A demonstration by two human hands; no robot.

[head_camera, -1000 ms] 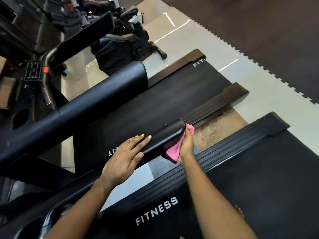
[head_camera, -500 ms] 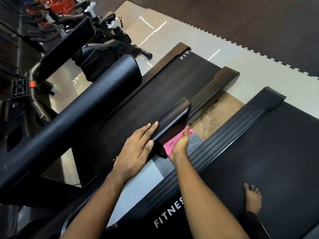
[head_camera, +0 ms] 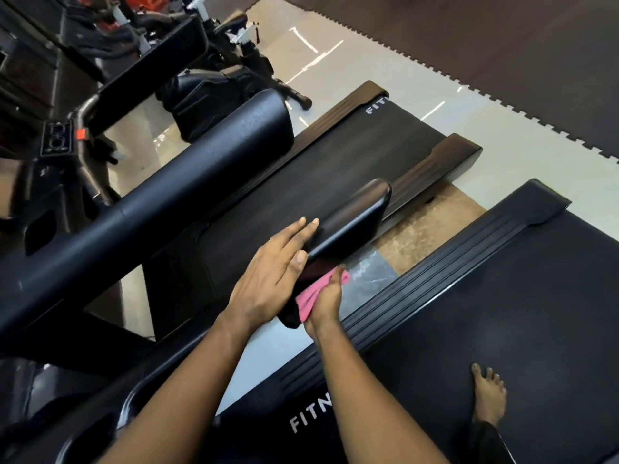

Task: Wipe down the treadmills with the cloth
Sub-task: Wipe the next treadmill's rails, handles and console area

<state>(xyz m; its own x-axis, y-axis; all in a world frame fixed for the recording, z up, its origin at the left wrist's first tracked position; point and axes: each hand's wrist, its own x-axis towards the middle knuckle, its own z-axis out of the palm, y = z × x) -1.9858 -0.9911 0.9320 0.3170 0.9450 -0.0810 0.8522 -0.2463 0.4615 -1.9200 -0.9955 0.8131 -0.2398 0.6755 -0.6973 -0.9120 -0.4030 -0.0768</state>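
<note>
Two hands are on one short black handrail [head_camera: 351,217] of the far treadmill [head_camera: 351,152]. The left hand [head_camera: 268,279] lies flat on top with straight fingers, and I think it steadies the rail. The right hand [head_camera: 326,303] squeezes the pink cloth [head_camera: 306,299] against the rail's near side, low down. To do this well, I think the cloth should rub hard along the whole side to the round end, then over the top.

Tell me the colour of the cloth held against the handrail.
Pink. The cloth, gripped by the right hand, shows best in the head view.
</note>
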